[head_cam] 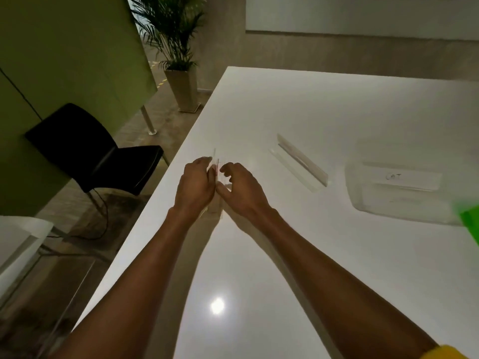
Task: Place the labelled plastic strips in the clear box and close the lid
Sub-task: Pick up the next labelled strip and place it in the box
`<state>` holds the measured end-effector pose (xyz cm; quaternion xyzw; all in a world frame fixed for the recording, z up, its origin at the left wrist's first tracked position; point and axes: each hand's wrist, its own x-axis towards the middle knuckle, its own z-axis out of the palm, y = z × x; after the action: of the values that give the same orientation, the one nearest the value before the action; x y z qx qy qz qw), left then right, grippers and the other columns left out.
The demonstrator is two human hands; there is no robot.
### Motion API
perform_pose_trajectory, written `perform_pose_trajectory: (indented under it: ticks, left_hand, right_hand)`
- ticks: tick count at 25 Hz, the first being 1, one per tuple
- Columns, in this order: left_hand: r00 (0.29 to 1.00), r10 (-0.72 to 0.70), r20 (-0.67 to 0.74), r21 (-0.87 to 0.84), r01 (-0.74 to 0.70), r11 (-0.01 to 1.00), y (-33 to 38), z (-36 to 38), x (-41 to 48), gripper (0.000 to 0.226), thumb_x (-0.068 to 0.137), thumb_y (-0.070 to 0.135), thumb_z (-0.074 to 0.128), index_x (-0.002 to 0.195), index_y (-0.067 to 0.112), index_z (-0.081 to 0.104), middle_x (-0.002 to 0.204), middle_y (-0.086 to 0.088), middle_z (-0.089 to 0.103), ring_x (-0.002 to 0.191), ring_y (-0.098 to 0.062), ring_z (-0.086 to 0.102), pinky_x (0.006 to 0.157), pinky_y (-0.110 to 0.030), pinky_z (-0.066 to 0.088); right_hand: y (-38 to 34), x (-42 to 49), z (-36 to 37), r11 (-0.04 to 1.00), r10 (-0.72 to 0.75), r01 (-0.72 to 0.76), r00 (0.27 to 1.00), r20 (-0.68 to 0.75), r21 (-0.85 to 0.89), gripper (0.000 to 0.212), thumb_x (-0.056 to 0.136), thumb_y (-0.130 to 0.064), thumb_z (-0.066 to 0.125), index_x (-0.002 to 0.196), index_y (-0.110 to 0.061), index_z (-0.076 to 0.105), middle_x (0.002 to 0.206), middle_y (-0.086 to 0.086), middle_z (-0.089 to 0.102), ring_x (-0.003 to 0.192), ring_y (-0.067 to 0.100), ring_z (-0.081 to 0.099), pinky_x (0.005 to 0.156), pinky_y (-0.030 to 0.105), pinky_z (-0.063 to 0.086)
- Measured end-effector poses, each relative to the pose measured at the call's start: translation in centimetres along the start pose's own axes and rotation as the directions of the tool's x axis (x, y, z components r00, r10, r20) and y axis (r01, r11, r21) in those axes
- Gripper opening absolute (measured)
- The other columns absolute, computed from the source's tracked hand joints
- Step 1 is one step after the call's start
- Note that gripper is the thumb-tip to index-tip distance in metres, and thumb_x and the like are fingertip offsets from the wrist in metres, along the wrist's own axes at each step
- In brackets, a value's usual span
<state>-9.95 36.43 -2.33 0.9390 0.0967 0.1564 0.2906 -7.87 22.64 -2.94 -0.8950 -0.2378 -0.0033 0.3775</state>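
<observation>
My left hand and my right hand meet over the white table near its left edge. Between them stands a thin clear plastic strip on its edge, with faint red marks; my left fingers pinch it and my right thumb and fingers touch its other side. Another clear L-shaped strip lies flat further right. The clear box sits at the right, holding a strip with a paper label reading "CAT". I cannot tell where its lid is.
A green object intrudes at the right edge, next to the box. A black chair stands left of the table, beside a green partition. A potted palm stands beyond the table's far left corner.
</observation>
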Motion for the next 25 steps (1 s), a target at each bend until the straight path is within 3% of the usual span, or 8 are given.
perform_pose_trajectory:
  ticks: [2,4,7,11,13,16,20,25]
  left_hand:
    - [0.993,-0.116,-0.021,-0.102,0.113,0.988,-1.1,0.0,0.3,0.036,0.11,0.025,0.041,0.107,0.007,0.073,0.112,-0.013,0.074,0.108,-0.029,0.067,0.09,-0.031,0.045]
    - [0.98,-0.199,-0.022,-0.197,0.191,0.962,-1.8,0.0,0.6,0.049,0.11,0.032,0.038,0.082,0.006,0.069,0.09,-0.008,0.072,0.084,-0.021,0.064,0.078,-0.031,0.041]
    - [0.962,-0.271,0.021,-0.295,0.265,0.918,-2.0,-0.2,0.9,0.058,0.111,0.041,0.035,0.104,0.001,0.077,0.107,-0.012,0.077,0.095,-0.019,0.068,0.084,-0.028,0.043]
    - [0.968,-0.243,0.061,-0.341,0.249,0.906,-1.7,-0.8,0.9,0.055,0.111,0.039,0.036,0.111,0.003,0.078,0.117,-0.013,0.077,0.103,-0.02,0.071,0.089,-0.025,0.044]
    - [0.975,-0.216,0.048,-0.322,0.22,0.921,-1.8,-1.1,1.1,0.047,0.11,0.032,0.04,0.112,0.003,0.077,0.121,-0.013,0.076,0.106,-0.026,0.073,0.083,-0.022,0.046]
    - [0.988,-0.154,0.009,-0.222,0.152,0.963,-1.9,-1.4,1.3,0.032,0.104,0.012,0.047,0.122,0.009,0.073,0.133,-0.007,0.071,0.111,-0.021,0.069,0.075,-0.006,0.043]
    - [0.997,0.03,0.071,-0.194,-0.015,0.981,-2.5,-2.0,1.3,0.062,0.089,-0.01,0.053,0.143,0.019,0.059,0.151,-0.001,0.056,0.133,-0.019,0.055,0.11,-0.033,0.048]
    - [0.864,0.272,0.424,0.066,-0.329,0.942,-2.9,-3.9,2.1,0.097,0.083,0.019,0.085,0.161,0.036,0.03,0.174,0.004,0.016,0.161,-0.018,0.012,0.128,-0.054,0.017]
  right_hand:
    - [-0.7,1.1,1.5,0.996,0.085,-0.086,0.996,0.037,0.018,0.037,0.098,-0.035,0.06,0.128,-0.013,0.06,0.121,0.004,0.065,0.109,0.023,0.065,0.091,0.041,0.054]
    - [-1.4,2.1,2.5,0.981,0.181,-0.184,0.982,0.048,0.066,0.039,0.095,-0.037,0.061,0.125,-0.011,0.063,0.115,0.006,0.07,0.105,0.025,0.067,0.09,0.041,0.055]
    - [-2.2,3.2,3.3,0.933,0.304,-0.307,0.951,0.046,0.186,0.037,0.09,-0.034,0.066,0.118,-0.01,0.068,0.105,0.008,0.075,0.096,0.026,0.071,0.087,0.041,0.059]
    - [-2.6,3.7,3.1,0.863,0.419,-0.396,0.908,-0.005,0.312,0.022,0.084,-0.016,0.07,0.102,-0.003,0.072,0.097,0.012,0.075,0.09,0.027,0.072,0.085,0.04,0.06]
    - [-2.6,3.3,2.4,0.812,0.461,-0.42,0.887,-0.005,0.405,0.023,0.086,-0.009,0.067,0.105,0.002,0.071,0.094,0.017,0.076,0.078,0.027,0.074,0.075,0.041,0.064]
    - [-2.0,2.0,0.6,0.728,0.488,-0.417,0.873,0.016,0.545,0.015,0.093,-0.007,0.06,0.103,-0.002,0.07,0.088,0.016,0.077,0.062,0.02,0.072,0.066,0.035,0.065]
    - [-0.5,0.6,-1.9,0.62,0.509,-0.456,0.853,0.115,0.638,0.021,0.097,-0.007,0.054,0.105,-0.003,0.073,0.086,0.011,0.076,0.065,0.016,0.069,0.069,0.028,0.063]
    - [1.8,-0.8,-5.1,0.473,0.5,-0.579,0.797,0.339,0.664,0.017,0.093,-0.009,0.067,0.105,0.0,0.076,0.084,0.01,0.075,0.063,0.012,0.069,0.064,0.022,0.061]
